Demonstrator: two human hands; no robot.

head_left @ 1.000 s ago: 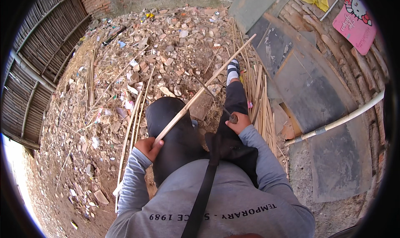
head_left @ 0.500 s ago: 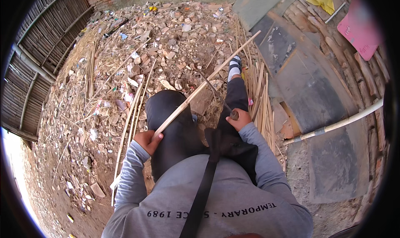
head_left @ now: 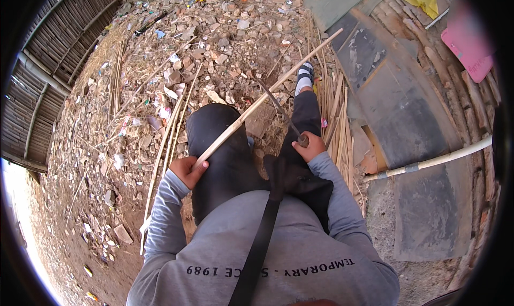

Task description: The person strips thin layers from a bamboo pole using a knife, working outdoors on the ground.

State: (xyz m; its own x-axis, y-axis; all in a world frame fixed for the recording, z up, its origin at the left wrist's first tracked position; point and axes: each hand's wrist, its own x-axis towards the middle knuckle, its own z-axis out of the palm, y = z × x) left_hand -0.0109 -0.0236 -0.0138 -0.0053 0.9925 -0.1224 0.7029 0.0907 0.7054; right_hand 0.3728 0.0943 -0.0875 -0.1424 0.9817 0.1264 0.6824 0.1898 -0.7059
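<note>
I register the left hand (head_left: 186, 172) and right hand (head_left: 312, 147) higher in view. Ahead of the right hand, the far end of the long, pale wooden stick (head_left: 241, 123) appears farther right; the slim, dark metal tool (head_left: 281, 109) angles slightly steeper. Well right, the flat pink board (head_left: 469, 54) has partly blurred.

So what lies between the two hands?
In the head view, both legs in black trousers lie between left hand and right hand, with ground showing in their gap.
</note>
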